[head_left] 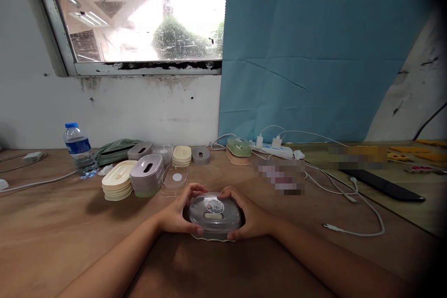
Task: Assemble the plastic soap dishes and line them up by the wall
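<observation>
A grey oval plastic box [213, 223] with a clear domed lid sits at the middle of the table near me. On its top are a round printed label and a pale slot. My left hand [179, 214] wraps round the left end, thumb at the front edge and fingers at the back. From the other end my right hand [252, 216] grips it the same way. A thin pale rim shows along the bottom front edge. Just beyond my left hand lies a clear lid [171, 178] with a white round spot.
Stacked cream trays [118, 179], a lilac box [146, 172] and a water bottle [78, 151] stand at the left. Behind are a small cream stack [182, 155], a grey piece [200, 155] and a green box [239, 146]. A power strip [279, 150] with white cables lies at the right.
</observation>
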